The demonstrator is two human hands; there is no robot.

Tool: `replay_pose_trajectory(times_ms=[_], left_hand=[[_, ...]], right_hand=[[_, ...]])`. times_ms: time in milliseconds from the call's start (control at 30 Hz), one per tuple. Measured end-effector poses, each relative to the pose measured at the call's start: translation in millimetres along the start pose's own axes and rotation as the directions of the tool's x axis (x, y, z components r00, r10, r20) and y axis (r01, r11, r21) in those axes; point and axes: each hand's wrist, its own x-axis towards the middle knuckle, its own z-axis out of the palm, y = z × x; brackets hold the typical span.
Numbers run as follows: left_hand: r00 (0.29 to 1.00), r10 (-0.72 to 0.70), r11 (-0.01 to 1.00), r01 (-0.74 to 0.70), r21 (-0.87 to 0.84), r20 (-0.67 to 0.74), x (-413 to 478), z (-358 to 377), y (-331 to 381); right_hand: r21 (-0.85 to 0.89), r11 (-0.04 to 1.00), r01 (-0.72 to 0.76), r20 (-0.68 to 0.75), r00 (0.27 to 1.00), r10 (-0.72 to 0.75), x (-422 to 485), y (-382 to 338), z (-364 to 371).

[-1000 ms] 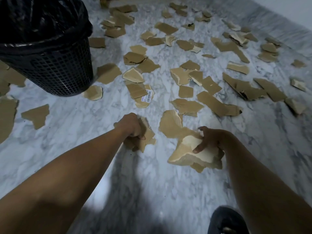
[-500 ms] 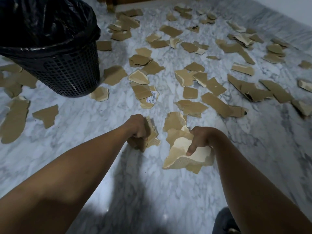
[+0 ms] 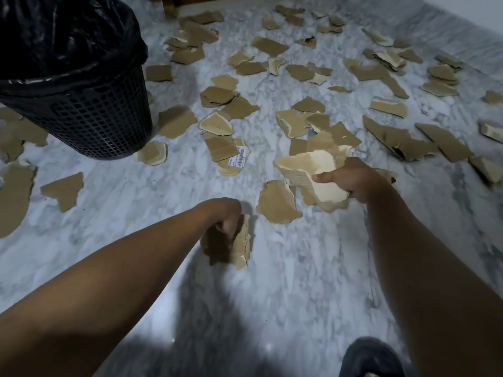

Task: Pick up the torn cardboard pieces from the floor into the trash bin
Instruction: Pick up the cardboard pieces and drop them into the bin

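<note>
Several torn brown cardboard pieces lie scattered over the marble floor [image 3: 299,281]. My left hand [image 3: 224,217] is shut on a small stack of cardboard pieces [image 3: 242,243], held low just above the floor. My right hand [image 3: 351,178] grips a bigger bunch of pale cardboard pieces [image 3: 307,170], lifted off the floor. A loose piece [image 3: 277,202] lies between the two hands. The black mesh trash bin [image 3: 95,118] with a black bag liner stands at the upper left, well away from both hands.
A piece with a white barcode label [image 3: 236,159] lies right of the bin. More pieces lie left of the bin [image 3: 16,191]. A white wall [image 3: 479,6] runs along the far right. My dark shoe [image 3: 370,357] shows at the bottom edge.
My right hand has lifted its bunch of cardboard up and away from me, leaving one piece on the floor. My left hand keeps its stack and has hardly moved.
</note>
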Motion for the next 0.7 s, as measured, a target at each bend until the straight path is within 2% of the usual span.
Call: replay_pose_trajectory(times_ms=[67, 133, 200, 267, 333, 400, 567, 700], left_hand=[[0.991, 0.079, 0.996, -0.082, -0.02, -0.109, 2, -7, 10], [0.945, 0.15, 0.978, -0.185, -0.098, -0.291, 6, -14, 22], [0.875, 0.149, 0.967, -0.227, -0.117, -0.46, 14, -17, 37], [0.843, 0.086, 0.971, -0.191, -0.147, -0.531, 27, -16, 50], [0.868, 0.024, 0.965, -0.149, -0.215, -0.495, 43, -14, 57], [0.903, 0.016, 0.973, -0.113, -0.202, -0.429, 59, -15, 62], [0.942, -0.055, 0.984, -0.006, -0.179, -0.332, 73, -21, 66], [0.935, -0.076, 0.981, 0.008, -0.193, -0.345, 65, -22, 61]], right_hand=[[-0.193, 0.979, 0.062, 0.085, 0.995, -0.046, 6, -8, 6], [-0.358, 0.923, 0.143, 0.176, 0.981, -0.084, 14, -14, 19], [-0.5, 0.836, 0.227, 0.191, 0.97, -0.149, 25, -12, 34], [-0.572, 0.775, 0.269, 0.179, 0.963, -0.202, 33, -7, 43], [-0.481, 0.822, 0.305, 0.231, 0.949, -0.216, 35, -5, 44], [-0.385, 0.865, 0.323, 0.283, 0.933, -0.223, 38, -5, 41], [-0.426, 0.861, 0.278, 0.249, 0.951, -0.184, 41, -6, 45], [-0.439, 0.855, 0.274, 0.259, 0.95, -0.172, 40, -7, 50]])
